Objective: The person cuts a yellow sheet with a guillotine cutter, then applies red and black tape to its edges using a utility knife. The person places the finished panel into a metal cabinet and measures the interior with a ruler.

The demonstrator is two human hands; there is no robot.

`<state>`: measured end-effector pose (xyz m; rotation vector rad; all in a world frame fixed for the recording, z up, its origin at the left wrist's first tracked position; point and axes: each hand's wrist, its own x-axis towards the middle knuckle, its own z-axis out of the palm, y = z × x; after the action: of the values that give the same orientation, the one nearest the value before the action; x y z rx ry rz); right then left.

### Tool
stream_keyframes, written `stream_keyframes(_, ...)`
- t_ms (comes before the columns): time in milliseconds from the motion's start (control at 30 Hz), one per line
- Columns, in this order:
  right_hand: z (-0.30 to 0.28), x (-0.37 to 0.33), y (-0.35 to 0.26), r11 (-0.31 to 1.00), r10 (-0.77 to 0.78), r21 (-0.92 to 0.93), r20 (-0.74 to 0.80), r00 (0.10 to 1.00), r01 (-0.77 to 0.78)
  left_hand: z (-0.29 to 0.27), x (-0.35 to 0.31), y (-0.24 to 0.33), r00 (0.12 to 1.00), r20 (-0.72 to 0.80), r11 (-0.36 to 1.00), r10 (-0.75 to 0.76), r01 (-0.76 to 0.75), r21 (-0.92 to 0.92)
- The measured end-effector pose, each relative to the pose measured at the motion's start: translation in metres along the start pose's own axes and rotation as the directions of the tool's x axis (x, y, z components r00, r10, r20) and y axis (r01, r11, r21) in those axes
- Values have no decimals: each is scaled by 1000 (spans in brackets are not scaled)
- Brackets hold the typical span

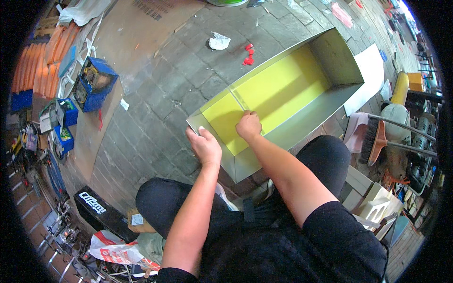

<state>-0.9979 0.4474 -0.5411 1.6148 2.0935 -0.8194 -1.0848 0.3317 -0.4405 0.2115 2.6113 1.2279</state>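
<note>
A long, open-topped box [302, 114] with grey metal-looking walls and a yellow-green inner floor lies aslant on the paving in front of my knees. My left hand [206, 147] is closed on the wall at its near left corner, thumb up by the rim. Across the inside, nearer the left end, runs a thin pale strip [239, 98]. Over the lower part of this strip is my right hand [249, 125], its fingers curled into a fist inside the box. Whatever those fingers hold is hidden.
Red scraps [248, 55] and crumpled white plastic [219, 41] lie beyond the box. Blue bins [96, 84] stand at left on brown cardboard [111, 111]. To the right are a white sheet [365, 78] and a brush [376, 141]; a black box [104, 214] sits lower left.
</note>
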Motion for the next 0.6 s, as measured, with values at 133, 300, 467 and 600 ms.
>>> stream_keyframes(133,6,10,4,999,45,5,57,997,-45,1,0,-1,1000,12,998,6,-6,55)
stream_keyframes(300,2,16,0,984,141,95,79,987,-148,-1,1,0,1000,24,1000,-17,17,11)
stream_keyframes(467,-22,21,3,981,125,125,172,977,-148,-3,0,0,1000,11,999,-27,26,40)
stream_keyframes(600,-3,33,19,945,108,291,151,983,-148,0,0,2,1000,3,998,-26,26,52)
